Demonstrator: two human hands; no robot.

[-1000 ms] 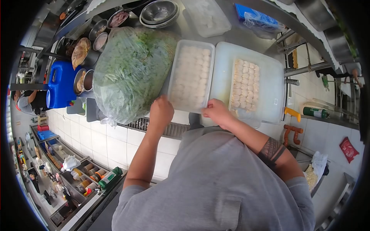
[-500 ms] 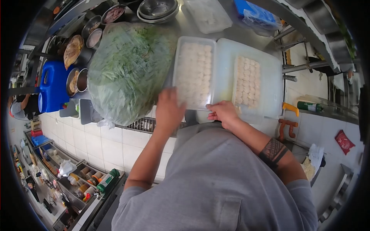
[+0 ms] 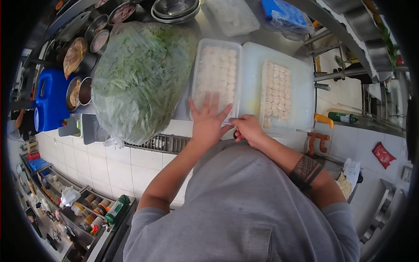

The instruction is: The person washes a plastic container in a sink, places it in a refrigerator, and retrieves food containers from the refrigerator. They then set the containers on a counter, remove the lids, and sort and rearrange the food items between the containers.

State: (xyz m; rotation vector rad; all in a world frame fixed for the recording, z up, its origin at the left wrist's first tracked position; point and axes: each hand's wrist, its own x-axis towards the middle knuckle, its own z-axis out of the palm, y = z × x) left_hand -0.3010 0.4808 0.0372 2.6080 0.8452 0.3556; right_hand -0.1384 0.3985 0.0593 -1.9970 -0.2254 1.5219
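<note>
A plastic container (image 3: 217, 65) holding rows of pale round pieces stands before me, with a clear film or lid over most of them. My left hand (image 3: 208, 122) lies on its near end, palm down with the fingers spread. At the container's near right corner, my right hand (image 3: 249, 130) pinches the edge of the clear cover. To the right, a second tray of pale pieces (image 3: 277, 91) rests on a whitish board (image 3: 301, 96). A large clear bag of leafy greens (image 3: 139, 83) is left of the container.
Metal bowls (image 3: 175, 8) stand behind the bag, others at the far left near a blue jug (image 3: 49, 98). A translucent tub (image 3: 231, 17) and a blue lidded box (image 3: 286, 15) are at the back. A yellow handle (image 3: 324, 119) juts out at the right.
My left hand has moved from the container's near left corner onto its near end, and its fingers have spread. My right hand has stayed at the corner. The view has shifted slightly.
</note>
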